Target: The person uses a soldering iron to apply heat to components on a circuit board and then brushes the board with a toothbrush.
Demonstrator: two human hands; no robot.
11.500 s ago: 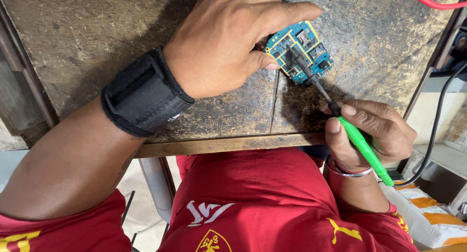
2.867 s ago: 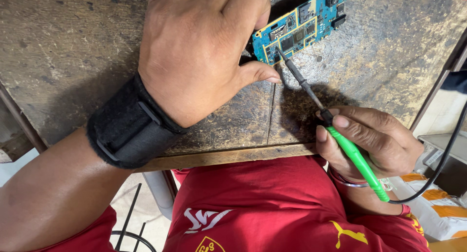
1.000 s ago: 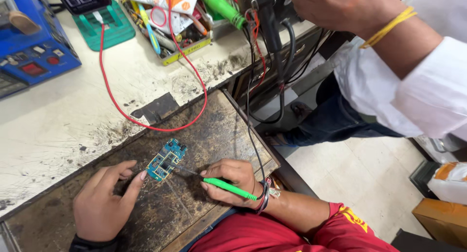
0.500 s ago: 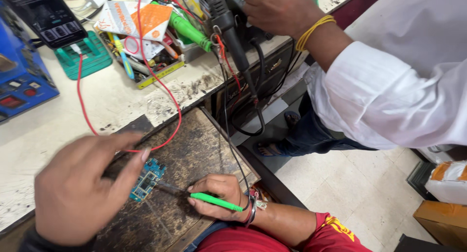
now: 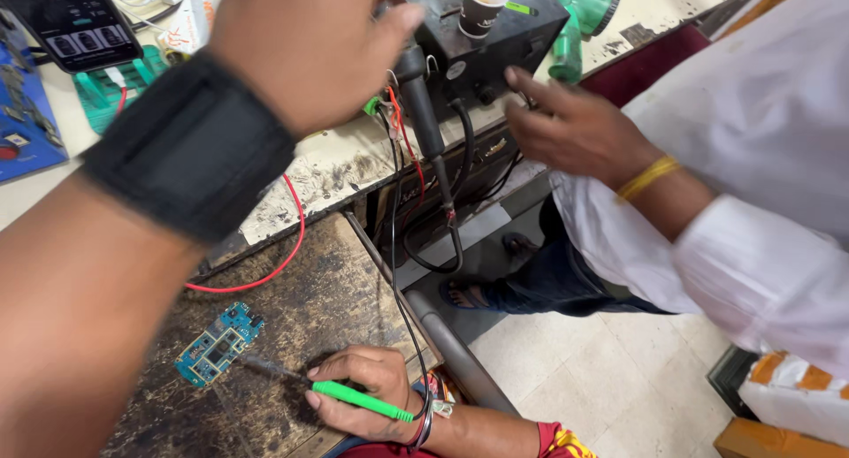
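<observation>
My left hand (image 5: 309, 42) is raised at the top of the view, blurred, with a black wrist band (image 5: 190, 144). Its fingers close on the top of a black corded tool handle (image 5: 423, 113) in front of a black station box (image 5: 495, 38). My right hand (image 5: 363, 396) rests low on the dark worn mat (image 5: 301, 308) and holds a green-handled probe (image 5: 358, 400). The probe's metal tip points left, close to a small blue circuit board (image 5: 219, 343) lying flat on the mat.
Another person in a white shirt stands at right, their open hand (image 5: 575, 126) near the station. A paper cup (image 5: 485, 3) sits on the box, green tools (image 5: 575, 16) behind it. A phone (image 5: 80, 25) and a red wire (image 5: 287, 246) lie at left.
My left hand has left the circuit board and risen to the black tool handle. The other person's hand has let go of that handle. The view has swung right.
</observation>
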